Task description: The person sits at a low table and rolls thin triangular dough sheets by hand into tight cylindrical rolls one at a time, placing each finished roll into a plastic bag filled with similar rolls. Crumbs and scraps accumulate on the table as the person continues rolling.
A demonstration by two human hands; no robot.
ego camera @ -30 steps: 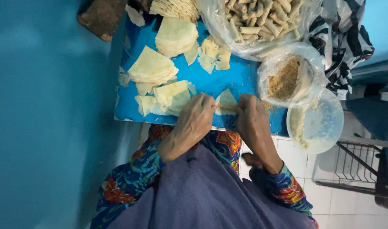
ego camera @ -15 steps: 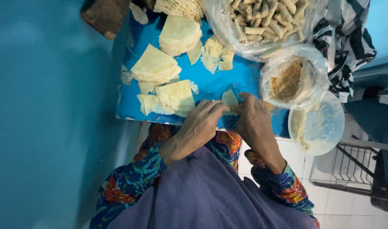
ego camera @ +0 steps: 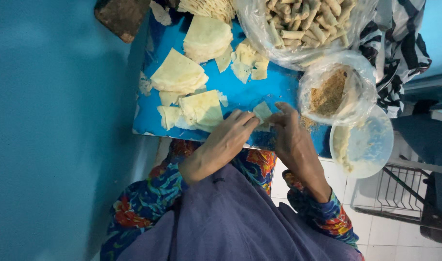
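Blue board (ego camera: pixel 279 89) on lap, w/ both hands pinching one small wrapper (ego camera: pixel 262 112) at its near edge.

Left hand (ego camera: pixel 226 142) & right hand (ego camera: pixel 291 137) come in from the lap, wrists low, fingertips meeting on the wrapper, thumbs & forefingers closed narrow on it, prob. to fold it tight. Loose wrapper stacks (ego camera: pixel 180 75) lie just beyond on the left, w/in easy reach. Crumb bag (ego camera: pixel 334 89) and pale bowl (ego camera: pixel 363 142) sit by the right hand. Farther off, a clear bag of rolls (ego camera: pixel 305 26).
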